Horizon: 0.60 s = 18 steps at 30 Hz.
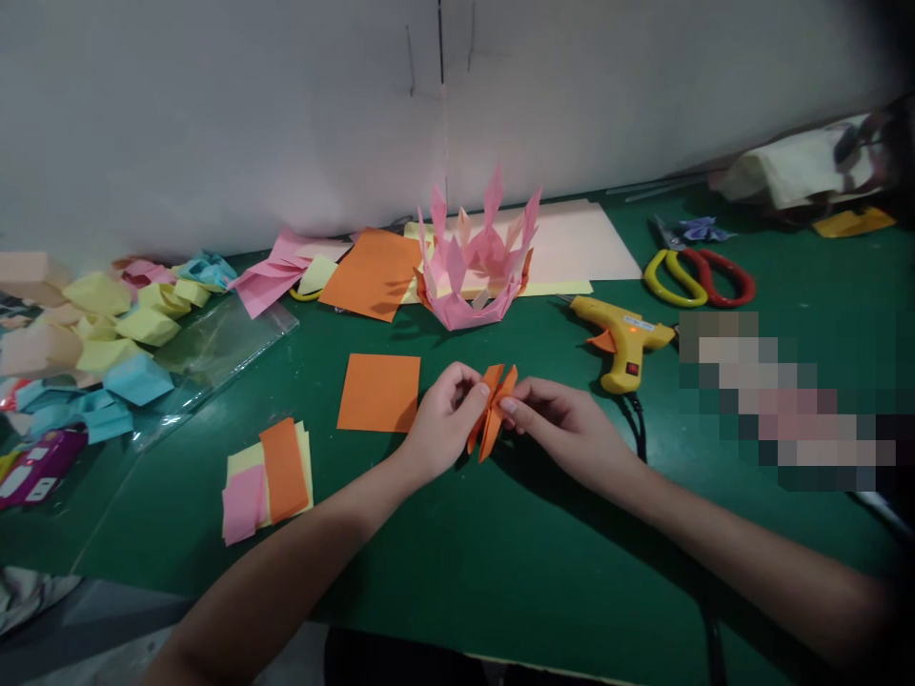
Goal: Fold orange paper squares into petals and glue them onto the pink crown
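Observation:
Between my two hands is a folded piece of orange paper [493, 419], raised a little above the green table. My left hand [454, 410] pinches it from the left, thumb on the near face. From the right, my right hand [554, 410] grips it with thumb and fingers. The paper has narrow, pointed flaps that spread apart at top and bottom. Left of my left hand lies a flat orange paper square [378, 393]. Behind my hands stands a pink folded-paper crown [468, 310] with tall points and some orange pieces at its sides.
A yellow glue gun [621, 333] with a black cord lies at right, with red-and-yellow scissors [697, 276] behind it. Small paper pieces [286, 472] are stacked at left. Folded paper shapes [147, 324] pile up at far left, beside clear plastic. Large paper sheets [572, 238] lie along the wall.

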Each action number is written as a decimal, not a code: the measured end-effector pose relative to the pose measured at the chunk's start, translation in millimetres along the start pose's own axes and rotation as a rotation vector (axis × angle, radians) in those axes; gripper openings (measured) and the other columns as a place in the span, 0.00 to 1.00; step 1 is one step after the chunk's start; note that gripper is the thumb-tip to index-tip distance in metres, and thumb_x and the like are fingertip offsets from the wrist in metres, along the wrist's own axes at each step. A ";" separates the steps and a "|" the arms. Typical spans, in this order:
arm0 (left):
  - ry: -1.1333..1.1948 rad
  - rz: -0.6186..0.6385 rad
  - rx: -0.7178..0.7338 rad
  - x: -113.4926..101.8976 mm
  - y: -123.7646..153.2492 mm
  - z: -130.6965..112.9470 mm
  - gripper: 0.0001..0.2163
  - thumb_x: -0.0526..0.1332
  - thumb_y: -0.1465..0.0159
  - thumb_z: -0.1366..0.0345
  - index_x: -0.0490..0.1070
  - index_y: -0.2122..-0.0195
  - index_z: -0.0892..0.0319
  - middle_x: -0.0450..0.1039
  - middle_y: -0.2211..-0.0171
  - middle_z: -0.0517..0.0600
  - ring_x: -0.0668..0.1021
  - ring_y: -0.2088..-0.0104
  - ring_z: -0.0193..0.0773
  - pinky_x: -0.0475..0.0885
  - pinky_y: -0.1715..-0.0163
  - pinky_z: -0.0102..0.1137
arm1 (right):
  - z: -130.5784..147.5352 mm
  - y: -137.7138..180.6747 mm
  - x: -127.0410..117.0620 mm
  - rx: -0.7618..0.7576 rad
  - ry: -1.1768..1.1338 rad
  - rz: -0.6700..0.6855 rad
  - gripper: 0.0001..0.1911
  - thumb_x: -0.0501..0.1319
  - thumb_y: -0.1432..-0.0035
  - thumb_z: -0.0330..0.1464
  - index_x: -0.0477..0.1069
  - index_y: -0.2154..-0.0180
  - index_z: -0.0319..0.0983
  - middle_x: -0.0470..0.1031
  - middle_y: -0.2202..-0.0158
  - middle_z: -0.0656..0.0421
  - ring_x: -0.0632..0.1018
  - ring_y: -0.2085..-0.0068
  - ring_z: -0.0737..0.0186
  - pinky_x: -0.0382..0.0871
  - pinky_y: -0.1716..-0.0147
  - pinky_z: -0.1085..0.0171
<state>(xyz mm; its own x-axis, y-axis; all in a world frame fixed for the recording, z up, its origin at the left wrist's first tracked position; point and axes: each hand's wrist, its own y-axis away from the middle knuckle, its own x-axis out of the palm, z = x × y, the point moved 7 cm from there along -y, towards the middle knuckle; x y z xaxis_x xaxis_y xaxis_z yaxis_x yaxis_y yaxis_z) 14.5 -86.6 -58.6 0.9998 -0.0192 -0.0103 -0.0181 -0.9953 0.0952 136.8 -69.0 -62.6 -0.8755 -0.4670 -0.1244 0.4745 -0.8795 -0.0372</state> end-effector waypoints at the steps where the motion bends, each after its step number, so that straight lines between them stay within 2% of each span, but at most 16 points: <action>1: -0.011 0.011 0.006 0.7 0.4 -0.2 0.11 0.58 0.39 0.57 0.60 0.72 0.57 0.61 0.75 0.43 0.67 0.74 0.30 0.64 0.72 0.26 | 0.8 0.4 0.0 -0.010 0.014 0.002 0.16 0.59 0.44 0.45 0.68 0.75 0.40 0.68 0.77 0.61 0.69 0.74 0.67 0.66 0.73 0.67; 6: -0.098 0.112 0.070 5.2 1.7 -2.8 0.11 0.54 0.36 0.56 0.60 0.70 0.57 0.60 0.74 0.44 0.65 0.73 0.30 0.63 0.72 0.26 | 4.7 0.9 -0.2 -0.045 -0.005 0.022 0.15 0.58 0.42 0.43 0.66 0.75 0.40 0.66 0.77 0.62 0.68 0.74 0.67 0.65 0.73 0.67; 10: -0.211 0.174 0.111 8.0 2.4 -6.5 0.14 0.51 0.35 0.56 0.58 0.74 0.57 0.57 0.76 0.43 0.62 0.75 0.31 0.60 0.74 0.27 | 7.3 1.9 2.9 -0.068 -0.017 0.073 0.14 0.58 0.42 0.43 0.68 0.73 0.41 0.68 0.75 0.61 0.69 0.73 0.66 0.67 0.71 0.66; 13: -0.266 0.179 0.137 9.0 3.5 -10.7 0.14 0.52 0.35 0.58 0.56 0.76 0.57 0.56 0.77 0.43 0.61 0.75 0.31 0.59 0.75 0.27 | 5.9 2.9 4.8 -0.070 -0.006 0.100 0.13 0.57 0.41 0.43 0.69 0.70 0.41 0.70 0.73 0.60 0.71 0.71 0.65 0.68 0.69 0.66; 18: -0.213 0.126 0.117 7.4 4.0 -12.6 0.13 0.54 0.36 0.59 0.60 0.76 0.58 0.59 0.77 0.43 0.63 0.75 0.30 0.60 0.74 0.27 | 2.6 3.5 6.2 -0.062 -0.007 0.122 0.13 0.56 0.41 0.43 0.71 0.68 0.41 0.72 0.72 0.59 0.72 0.69 0.64 0.69 0.67 0.65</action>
<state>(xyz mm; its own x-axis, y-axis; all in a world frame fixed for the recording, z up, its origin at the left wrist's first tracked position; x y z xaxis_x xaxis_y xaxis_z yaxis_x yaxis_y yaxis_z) 22.0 -89.6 -45.7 0.9646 -0.1510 -0.2163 -0.1561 -0.9877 -0.0068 132.7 -75.2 -60.9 -0.8114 -0.5709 -0.1251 0.5820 -0.8089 -0.0838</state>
